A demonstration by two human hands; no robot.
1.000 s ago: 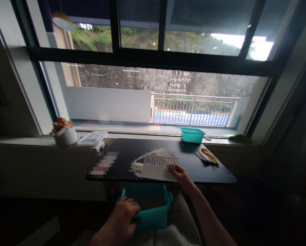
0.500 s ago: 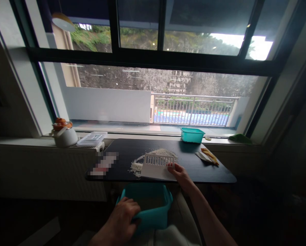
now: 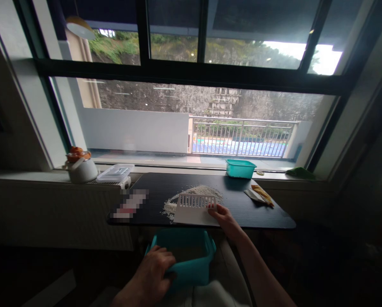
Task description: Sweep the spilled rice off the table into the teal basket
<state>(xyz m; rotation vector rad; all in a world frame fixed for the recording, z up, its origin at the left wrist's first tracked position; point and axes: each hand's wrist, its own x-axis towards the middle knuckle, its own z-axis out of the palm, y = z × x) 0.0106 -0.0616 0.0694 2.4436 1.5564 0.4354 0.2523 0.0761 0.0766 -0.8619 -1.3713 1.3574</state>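
Between the thumb and fingers of my right hand is the right end of a flat white slotted scraper, its row of slots toward the window. Behind and left of the scraper, a heap of pale granules spreads over the dark table, with whiter grains at its left. Below the table's near edge, my left hand grips the rim of a teal plastic tub resting at my lap. The tub's bottom is in shadow, so its contents are unclear.
A second teal tub stands at the table's far right corner. Nearer lies a yellow-and-white packet. A blurred-out item is at the left. The sill holds a clear plastic lid, a pale pot and a green cloth-like thing.
My right hand and the slotted scraper have shifted slightly to the left along the table's near side. My left hand stays on the tub's rim.
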